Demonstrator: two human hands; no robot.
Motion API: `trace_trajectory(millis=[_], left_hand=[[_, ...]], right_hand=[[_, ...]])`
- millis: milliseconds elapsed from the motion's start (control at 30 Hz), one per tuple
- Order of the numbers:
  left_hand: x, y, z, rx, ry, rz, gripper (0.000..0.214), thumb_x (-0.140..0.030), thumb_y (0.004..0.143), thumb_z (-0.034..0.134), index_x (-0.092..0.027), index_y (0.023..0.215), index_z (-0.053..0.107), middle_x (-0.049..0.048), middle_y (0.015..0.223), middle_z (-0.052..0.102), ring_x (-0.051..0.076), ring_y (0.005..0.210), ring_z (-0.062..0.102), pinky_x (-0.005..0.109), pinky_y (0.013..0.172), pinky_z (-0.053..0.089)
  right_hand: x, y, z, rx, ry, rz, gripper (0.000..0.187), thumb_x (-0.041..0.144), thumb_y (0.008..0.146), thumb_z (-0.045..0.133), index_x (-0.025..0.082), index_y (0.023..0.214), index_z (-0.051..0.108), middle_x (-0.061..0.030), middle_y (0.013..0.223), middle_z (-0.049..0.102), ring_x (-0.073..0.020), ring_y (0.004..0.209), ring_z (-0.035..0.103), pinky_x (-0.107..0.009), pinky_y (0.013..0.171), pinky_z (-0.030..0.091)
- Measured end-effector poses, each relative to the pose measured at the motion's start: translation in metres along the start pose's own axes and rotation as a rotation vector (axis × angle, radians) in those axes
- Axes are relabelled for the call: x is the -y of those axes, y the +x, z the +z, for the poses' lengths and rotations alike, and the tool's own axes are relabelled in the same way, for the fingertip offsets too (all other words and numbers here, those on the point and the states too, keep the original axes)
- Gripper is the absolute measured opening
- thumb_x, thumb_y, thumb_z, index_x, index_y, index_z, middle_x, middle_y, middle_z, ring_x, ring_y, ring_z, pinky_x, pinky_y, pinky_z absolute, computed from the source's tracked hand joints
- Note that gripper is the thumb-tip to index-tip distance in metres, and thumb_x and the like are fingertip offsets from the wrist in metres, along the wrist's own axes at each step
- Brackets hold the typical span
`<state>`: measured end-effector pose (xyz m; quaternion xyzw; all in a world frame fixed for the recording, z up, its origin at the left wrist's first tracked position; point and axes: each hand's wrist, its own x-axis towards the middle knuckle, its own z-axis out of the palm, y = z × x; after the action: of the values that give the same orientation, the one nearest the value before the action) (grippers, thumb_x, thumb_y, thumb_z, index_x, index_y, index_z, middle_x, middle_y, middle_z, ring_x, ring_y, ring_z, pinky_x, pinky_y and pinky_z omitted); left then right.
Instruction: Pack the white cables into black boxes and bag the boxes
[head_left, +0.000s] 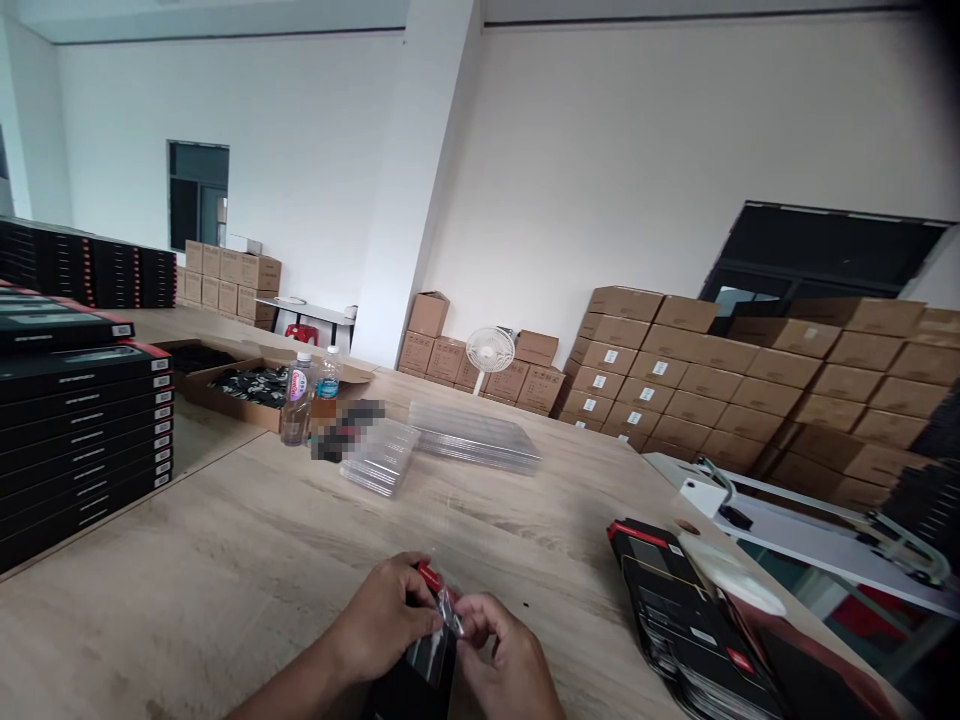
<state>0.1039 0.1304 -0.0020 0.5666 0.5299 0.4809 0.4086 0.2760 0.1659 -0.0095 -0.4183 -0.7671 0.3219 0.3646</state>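
A narrow black box with a red top end (416, 685) stands at the table's near edge, between my two hands. Over its upper part lies a crinkled, shiny piece of clear plastic (448, 610). My left hand (386, 615) is closed at the box's red end, its thumb against the plastic. From the other side, my right hand (506, 660) pinches the plastic between thumb and fingers. The lower part of the box runs out of view.
Tall stacks of black boxes (82, 430) stand at the left. Ahead are clear plastic trays (472, 435), two bottles (296, 405) and an open carton (225, 405). Flat black sleeves (675, 610), banded together, lie at the right. A fan (490, 350) and stacked cartons (690, 380) stand beyond.
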Motion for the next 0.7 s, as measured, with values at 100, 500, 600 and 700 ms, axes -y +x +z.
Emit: trace_trajectory(millis=[100, 500, 600, 700], left_hand=[[-0.003, -0.004, 0.002, 0.006, 0.073, -0.011, 0.010, -0.015, 0.060, 0.062, -0.022, 0.063, 0.069, 0.0052, 0.114, 0.067, 0.024, 0.129, 0.044, 0.031, 0.101, 0.036], [-0.003, -0.003, 0.004, -0.011, 0.079, 0.037, 0.011, -0.013, 0.064, 0.057, -0.020, 0.058, 0.062, 0.0047, 0.102, 0.067, 0.023, 0.117, 0.053, 0.031, 0.097, 0.037], [-0.002, -0.004, 0.005, 0.054, 0.053, 0.073, 0.010, -0.013, 0.066, 0.057, -0.019, 0.061, 0.063, 0.0046, 0.101, 0.067, 0.023, 0.110, 0.056, 0.032, 0.095, 0.038], [0.006, -0.005, 0.007, 0.085, 0.026, 0.062, 0.017, -0.011, 0.066, 0.058, -0.019, 0.077, 0.069, 0.0062, 0.116, 0.062, 0.025, 0.123, 0.047, 0.034, 0.100, 0.034]], right_hand=[[0.001, 0.001, -0.003, -0.125, -0.048, 0.032, 0.018, 0.033, 0.076, 0.052, 0.020, 0.069, 0.063, -0.0005, 0.062, 0.063, -0.0172, 0.060, 0.059, -0.025, 0.057, 0.045], [-0.018, 0.000, -0.001, -0.261, -0.342, -0.185, 0.018, 0.020, 0.079, 0.044, 0.023, 0.084, 0.062, -0.0039, 0.079, 0.068, -0.0197, 0.072, 0.064, -0.030, 0.067, 0.050], [-0.016, 0.004, -0.008, -0.298, -0.307, -0.184, 0.020, 0.031, 0.085, 0.046, 0.022, 0.083, 0.064, -0.0056, 0.081, 0.069, -0.0203, 0.075, 0.065, -0.030, 0.067, 0.051], [-0.021, 0.010, -0.025, -0.405, -0.243, -0.132, 0.027, 0.039, 0.085, 0.046, 0.020, 0.086, 0.065, -0.0079, 0.083, 0.070, -0.0208, 0.074, 0.066, -0.030, 0.067, 0.052]])
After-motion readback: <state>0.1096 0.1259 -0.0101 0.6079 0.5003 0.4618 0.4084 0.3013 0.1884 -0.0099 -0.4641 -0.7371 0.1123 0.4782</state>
